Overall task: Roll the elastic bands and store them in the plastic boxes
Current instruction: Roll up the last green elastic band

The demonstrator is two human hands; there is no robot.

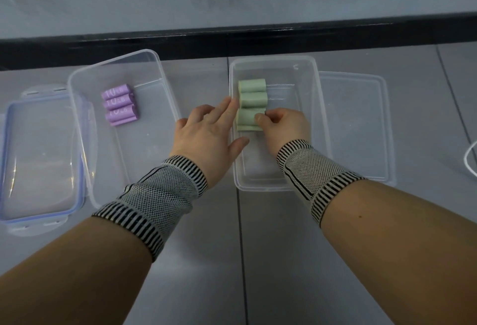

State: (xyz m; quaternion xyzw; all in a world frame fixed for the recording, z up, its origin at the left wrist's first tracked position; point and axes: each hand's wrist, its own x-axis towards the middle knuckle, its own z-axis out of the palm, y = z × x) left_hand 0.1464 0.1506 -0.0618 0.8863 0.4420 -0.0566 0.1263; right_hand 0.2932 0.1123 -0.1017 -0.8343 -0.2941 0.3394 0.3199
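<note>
Green elastic band rolls (251,102) are lying in a row inside the right clear plastic box (320,123), stacked from the far end toward me, and I am counting what looks like four of them, the nearest one flatter than the rest. Purple rolls (120,104) are sitting in the left clear box (77,107), three of them side by side, each showing white "10 LB" lettering. I am seeing a lid with a blue seal (38,154) lying flat just left of that box, its near edge tucked under the box wall. A plain clear lid (361,123) is resting just beyond the right box's right side.

My left hand (206,131) is reaching across the near-left wall of the right box, fingers straight and spread, with the fingertips (233,102) touching the left ends of the green rolls; it is gripping nothing. My right hand (281,126) is sitting inside the box with its fingers curled, thumb and fingers pinching the right end of the nearest green roll (249,120). Both wrists are wearing striped knit wrist supports (160,193). A white cord (471,159) is looping in at the right edge of the grey floor (258,260).
</note>
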